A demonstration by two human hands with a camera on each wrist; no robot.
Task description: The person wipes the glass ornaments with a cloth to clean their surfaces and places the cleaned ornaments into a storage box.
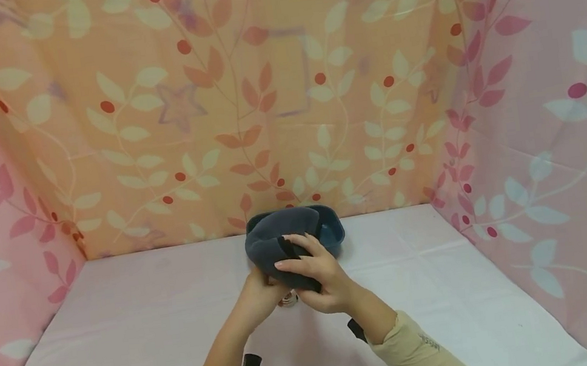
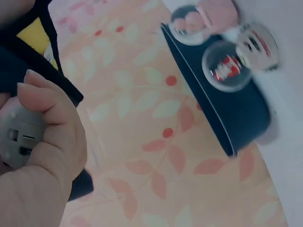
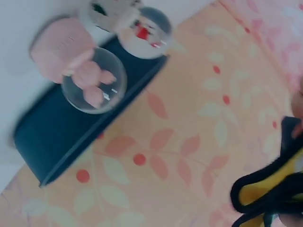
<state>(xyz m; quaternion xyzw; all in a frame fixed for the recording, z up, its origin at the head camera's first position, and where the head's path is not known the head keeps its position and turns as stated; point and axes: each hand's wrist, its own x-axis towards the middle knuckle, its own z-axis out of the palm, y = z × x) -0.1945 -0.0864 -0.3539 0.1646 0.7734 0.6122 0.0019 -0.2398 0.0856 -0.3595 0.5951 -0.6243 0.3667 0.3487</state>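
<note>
A dark grey-blue fabric pouch with black trim is held up in front of the bin; its yellow lining shows in the left wrist view. My right hand grips its trimmed edge, fingers spread over the near side. Beneath the pouch my left hand curls round a snow globe, whose round grey underside shows; its dome is hidden at the pouch's mouth. Two more snow globes stand on the table: a pink one with a pink figure, and a whitish one with a red-and-white figure.
A dark blue open bin stands at the table's back edge, behind the two standing globes. Floral-patterned cloth hangs at the back and both sides. A white cover spreads over the table.
</note>
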